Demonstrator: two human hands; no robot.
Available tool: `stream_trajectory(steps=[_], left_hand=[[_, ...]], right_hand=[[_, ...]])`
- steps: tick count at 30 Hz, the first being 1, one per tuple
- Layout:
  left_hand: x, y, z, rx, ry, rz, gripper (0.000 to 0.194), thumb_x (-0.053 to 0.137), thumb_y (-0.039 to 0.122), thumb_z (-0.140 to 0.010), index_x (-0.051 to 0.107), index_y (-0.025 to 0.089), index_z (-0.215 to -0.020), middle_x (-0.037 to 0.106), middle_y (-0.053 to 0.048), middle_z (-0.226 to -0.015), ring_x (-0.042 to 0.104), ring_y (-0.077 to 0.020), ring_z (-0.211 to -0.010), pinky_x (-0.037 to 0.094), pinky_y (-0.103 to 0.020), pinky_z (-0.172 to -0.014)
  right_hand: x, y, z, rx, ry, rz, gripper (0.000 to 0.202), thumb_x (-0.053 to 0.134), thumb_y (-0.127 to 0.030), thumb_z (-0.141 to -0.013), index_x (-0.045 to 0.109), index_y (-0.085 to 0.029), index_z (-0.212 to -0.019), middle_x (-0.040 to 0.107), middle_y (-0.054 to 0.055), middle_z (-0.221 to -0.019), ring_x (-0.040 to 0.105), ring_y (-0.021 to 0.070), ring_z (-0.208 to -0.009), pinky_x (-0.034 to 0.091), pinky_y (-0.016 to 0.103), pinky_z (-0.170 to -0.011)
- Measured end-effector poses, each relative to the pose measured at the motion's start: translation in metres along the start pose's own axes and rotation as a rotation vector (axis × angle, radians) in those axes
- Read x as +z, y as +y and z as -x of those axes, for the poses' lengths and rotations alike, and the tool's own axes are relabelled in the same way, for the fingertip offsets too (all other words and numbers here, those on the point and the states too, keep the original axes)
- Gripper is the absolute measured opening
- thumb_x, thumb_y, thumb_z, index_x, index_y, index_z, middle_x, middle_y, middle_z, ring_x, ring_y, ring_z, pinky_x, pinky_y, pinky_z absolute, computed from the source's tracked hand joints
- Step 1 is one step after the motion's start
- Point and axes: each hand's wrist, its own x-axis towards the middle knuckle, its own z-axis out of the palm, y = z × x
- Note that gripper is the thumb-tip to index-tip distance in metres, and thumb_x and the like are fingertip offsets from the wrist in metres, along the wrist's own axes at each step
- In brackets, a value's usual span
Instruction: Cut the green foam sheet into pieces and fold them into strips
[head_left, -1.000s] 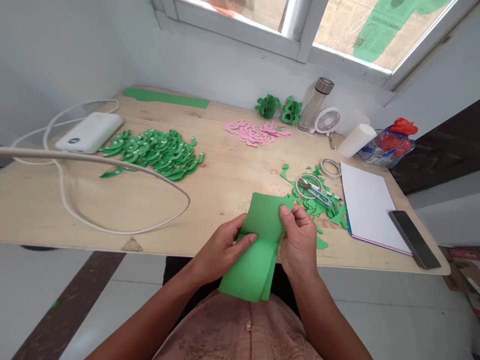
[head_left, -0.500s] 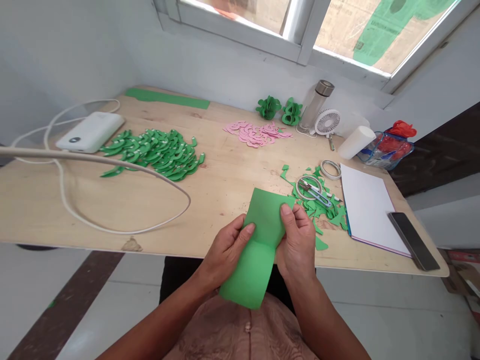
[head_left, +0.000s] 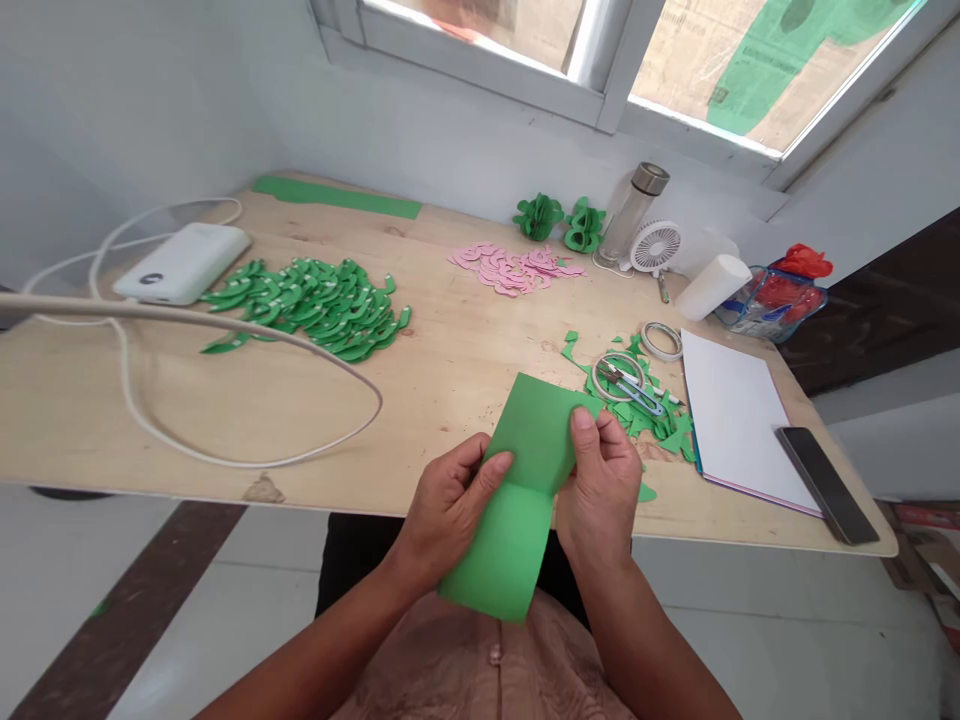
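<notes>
Holds a creased green sheet (head_left: 523, 512) over the near edge of the table (head_left: 442, 370), lengthwise across that edge; grips its left side beside the crease with the left hand (head_left: 450, 505), pinches near its far right corner with the right hand (head_left: 604, 490).

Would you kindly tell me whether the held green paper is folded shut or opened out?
Opened out, though not flat: the green paper shows a darker upper half and brighter lower half, meeting at a bend.
</notes>
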Motion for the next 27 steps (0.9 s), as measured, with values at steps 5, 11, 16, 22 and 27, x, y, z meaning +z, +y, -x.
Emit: stream_trajectory(steps=[5,11,16,22,27], left_hand=[[0.0001,0.0015,0.0006,0.018,0.009,-0.023,0.037,0.054,0.054,-0.083,0.047,0.020,-0.073,0.047,0.004,-0.063,0.042,-0.0095,-0.055,0.037,-0.020,-0.047],[-0.0001,0.0003,0.0015,0.037,0.014,-0.085,0.038,0.052,0.055,-0.084,0.044,0.020,-0.071,0.050,0.003,-0.064,0.044,-0.0101,-0.056,0.037,-0.021,-0.048],[0.0013,0.0020,0.0021,0.012,0.012,-0.058,0.038,0.054,0.056,-0.082,0.048,0.020,-0.072,0.051,0.003,-0.064,0.045,-0.0106,-0.055,0.038,-0.021,-0.048],[0.0020,0.0024,0.0028,0.004,0.023,-0.062,0.038,0.055,0.056,-0.081,0.051,0.020,-0.072,0.050,0.003,-0.062,0.042,-0.0100,-0.053,0.036,-0.021,-0.046],[0.0016,0.0019,0.0032,-0.001,0.010,-0.058,0.038,0.055,0.056,-0.081,0.050,0.019,-0.072,0.051,0.003,-0.063,0.044,-0.0104,-0.054,0.038,-0.021,-0.046]], right_hand=[[-0.0003,-0.0008,-0.0001,-0.018,-0.013,0.029,0.030,0.074,-0.043,-0.075,0.056,-0.020,-0.071,0.062,-0.004,-0.066,0.054,0.0100,-0.059,0.048,0.023,-0.061],[0.0007,-0.0035,0.0000,-0.043,0.007,0.095,0.032,0.072,-0.046,-0.075,0.054,-0.020,-0.069,0.059,-0.004,-0.064,0.052,0.0105,-0.058,0.048,0.025,-0.061],[0.0012,-0.0040,0.0002,-0.033,0.012,0.080,0.031,0.073,-0.045,-0.075,0.055,-0.020,-0.068,0.059,-0.006,-0.064,0.052,0.0098,-0.058,0.046,0.024,-0.061],[-0.0008,-0.0020,0.0002,-0.031,0.015,0.106,0.033,0.072,-0.046,-0.075,0.053,-0.020,-0.066,0.056,-0.005,-0.062,0.049,0.0100,-0.056,0.045,0.023,-0.057],[-0.0013,-0.0010,-0.0001,-0.023,0.010,0.059,0.034,0.074,-0.044,-0.075,0.052,-0.020,-0.064,0.053,-0.006,-0.058,0.045,0.0086,-0.054,0.044,0.020,-0.055]])
